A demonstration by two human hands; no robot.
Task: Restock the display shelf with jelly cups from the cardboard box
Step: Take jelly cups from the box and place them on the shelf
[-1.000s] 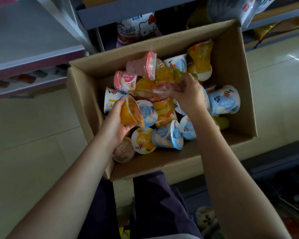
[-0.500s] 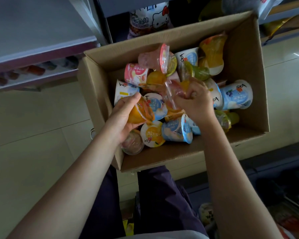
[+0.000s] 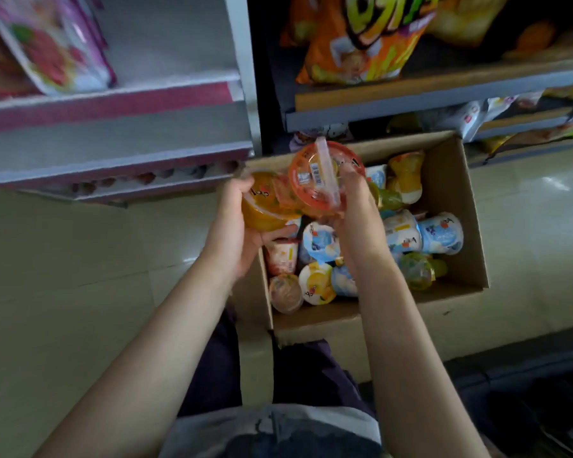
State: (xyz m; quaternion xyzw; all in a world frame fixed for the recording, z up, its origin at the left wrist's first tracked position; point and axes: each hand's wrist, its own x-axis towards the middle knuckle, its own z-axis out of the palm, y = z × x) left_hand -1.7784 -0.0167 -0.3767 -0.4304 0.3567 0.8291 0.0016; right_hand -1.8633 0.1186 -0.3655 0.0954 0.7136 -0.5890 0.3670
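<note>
Orange jelly cups (image 3: 315,180) gripped in both raised hands: left (image 3: 235,233), right (image 3: 356,209).

The pale tiled floor (image 3: 80,276) carried an open cardboard box (image 3: 460,226), which sat close against the foot of the shelving with a jumble of jelly cups (image 3: 407,233) lying on their sides inside it. To the left, a white display shelf (image 3: 119,153) with pink edging held a pink and white packet (image 3: 53,44) leaning on its upper level, and a row of small dark sweets (image 3: 146,178) showed along its lowest tier. To the right, a grey shelf (image 3: 444,94) with a tan strip along its front bore a big orange snack bag (image 3: 361,38) standing just behind the edge.
</note>
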